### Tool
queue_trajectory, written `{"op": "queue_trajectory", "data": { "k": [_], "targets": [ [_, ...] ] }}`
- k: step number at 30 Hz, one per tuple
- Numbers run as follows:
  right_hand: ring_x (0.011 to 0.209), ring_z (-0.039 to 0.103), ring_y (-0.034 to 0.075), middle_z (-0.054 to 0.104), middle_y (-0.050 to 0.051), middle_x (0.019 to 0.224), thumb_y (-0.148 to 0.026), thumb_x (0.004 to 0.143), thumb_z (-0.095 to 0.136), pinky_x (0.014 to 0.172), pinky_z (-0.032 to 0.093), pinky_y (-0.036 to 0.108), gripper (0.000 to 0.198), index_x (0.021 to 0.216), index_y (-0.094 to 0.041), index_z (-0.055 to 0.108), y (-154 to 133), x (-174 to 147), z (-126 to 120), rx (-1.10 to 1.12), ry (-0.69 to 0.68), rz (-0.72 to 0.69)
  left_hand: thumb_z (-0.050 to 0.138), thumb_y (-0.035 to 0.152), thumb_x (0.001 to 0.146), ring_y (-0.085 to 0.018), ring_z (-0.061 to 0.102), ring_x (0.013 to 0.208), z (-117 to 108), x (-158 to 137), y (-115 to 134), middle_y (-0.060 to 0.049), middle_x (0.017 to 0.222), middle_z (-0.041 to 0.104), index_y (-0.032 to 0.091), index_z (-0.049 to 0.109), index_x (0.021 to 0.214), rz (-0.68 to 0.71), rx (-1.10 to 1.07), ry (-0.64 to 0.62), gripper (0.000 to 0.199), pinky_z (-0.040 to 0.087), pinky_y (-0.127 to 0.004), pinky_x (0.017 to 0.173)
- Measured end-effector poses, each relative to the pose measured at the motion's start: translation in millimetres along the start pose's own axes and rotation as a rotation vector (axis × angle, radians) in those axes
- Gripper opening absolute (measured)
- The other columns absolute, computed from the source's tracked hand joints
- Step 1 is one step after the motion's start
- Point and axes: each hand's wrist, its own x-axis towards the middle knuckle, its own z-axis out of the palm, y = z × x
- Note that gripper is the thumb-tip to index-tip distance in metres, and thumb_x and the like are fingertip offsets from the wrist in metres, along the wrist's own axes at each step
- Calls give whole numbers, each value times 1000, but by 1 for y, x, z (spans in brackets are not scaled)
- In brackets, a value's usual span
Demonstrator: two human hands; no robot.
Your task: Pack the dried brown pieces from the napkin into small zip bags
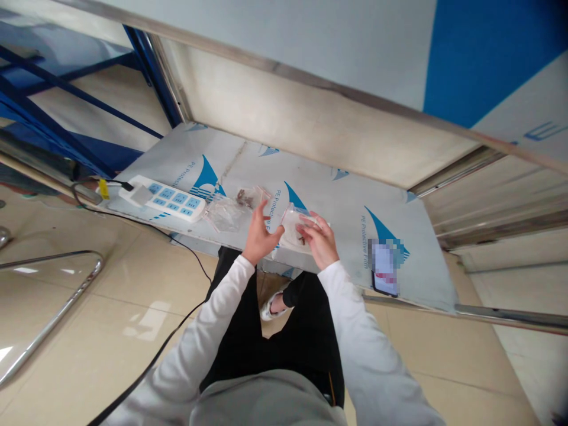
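Note:
A small clear zip bag (290, 229) lies on the film-covered metal shelf (319, 189), with a little dark brown piece (302, 241) at it. My right hand (323, 241) reaches over the bag's right side, its fingers slightly bent and apart, close to the brown piece. Whether the fingertips press on the bag is unclear. To the left of the bag is my left hand (261, 238), thumb and fingers spread with nothing between them. Just beyond it sits another clear bag with small brown pieces (245, 199). A crumpled clear bag (224, 214) lies farther left.
A white power strip (171, 200) with a plug and black cable (146, 222) rests at the shelf's left end. A phone (385, 269) lies near the front edge on the right. An upper shelf (310, 35) overhangs. A blue frame (151, 71) stands at left.

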Motion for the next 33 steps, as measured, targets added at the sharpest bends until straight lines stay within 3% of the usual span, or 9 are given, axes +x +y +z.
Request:
{"op": "queue_trajectory", "data": {
  "k": [2, 5, 10, 15, 18, 21, 26, 30, 33],
  "targets": [
    [97, 69, 18, 66, 6, 120, -27, 74, 61, 92, 53, 38, 47, 118, -27, 47, 3, -2, 21, -8, -121, 4, 61, 46, 81, -22, 69, 90, -21, -4, -7, -19, 123, 62, 13, 44, 133, -249, -271, -33, 63, 55, -31, 73],
    [99, 67, 18, 65, 7, 123, -30, 79, 59, 89, 54, 35, 48, 125, -26, 47, 10, 8, 51, -192, -213, -35, 63, 62, 72, -17, 69, 67, -44, -5, -21, -13, 89, 73, 11, 63, 99, -379, -406, 21, 57, 52, -24, 56],
    [102, 64, 21, 69, 14, 110, -30, 88, 51, 91, 48, 34, 30, 111, -14, 62, 18, 66, 92, -907, 22, -73, 63, 51, 75, -17, 70, 70, -69, 6, -57, -10, 90, 72, 14, 60, 92, -498, -198, 329, 41, 51, -22, 52],
    [108, 62, 28, 71, 16, 103, -34, 79, 67, 92, 44, 39, 20, 87, -15, 69, 25, 107, 121, -1061, 44, 14, 66, 35, 73, -24, 70, 77, -85, 20, -80, -9, 79, 70, 16, 58, 77, -534, 42, 387, 21, 55, -34, 65],
    [105, 63, 28, 72, 14, 99, -27, 73, 71, 89, 46, 37, 14, 82, -16, 71, 29, 113, 128, -1090, 53, 51, 67, 31, 71, -33, 66, 94, -88, 22, -80, -12, 86, 69, 17, 60, 79, -510, 221, 430, 18, 51, -47, 81],
    [99, 66, 26, 74, 12, 93, -21, 73, 68, 87, 47, 34, 7, 78, -17, 72, 30, 114, 129, -1057, 60, 44, 61, 28, 76, -36, 56, 115, -84, 17, -79, -19, 115, 61, 14, 58, 108, -421, 359, 484, 34, 42, -52, 95],
    [94, 68, 21, 74, 10, 96, -26, 78, 62, 87, 48, 29, 20, 91, -14, 71, 14, 111, 121, -882, 85, -86, 38, 16, 90, -28, 42, 133, -64, 10, -99, -19, 136, 52, 12, 54, 126, 149, 640, 220, 39, 34, -45, 109],
    [81, 69, 17, 75, 7, 92, -31, 80, 59, 75, 52, 26, 30, 103, -14, 69, -10, 87, 98, -727, 69, -153, 39, 31, 93, -33, 29, 141, -53, 15, -123, -25, 146, 40, 1, 43, 137, 136, 723, 166, 53, 23, -50, 115],
    [72, 69, 17, 75, 6, 85, -38, 81, 59, 67, 53, 26, 32, 98, -14, 71, -25, 49, 67, -586, 25, -147, 42, 39, 92, -36, 26, 142, -54, 18, -118, -28, 147, 35, -3, 39, 138, 130, 703, 176, 62, 22, -53, 115]
  ]
}}
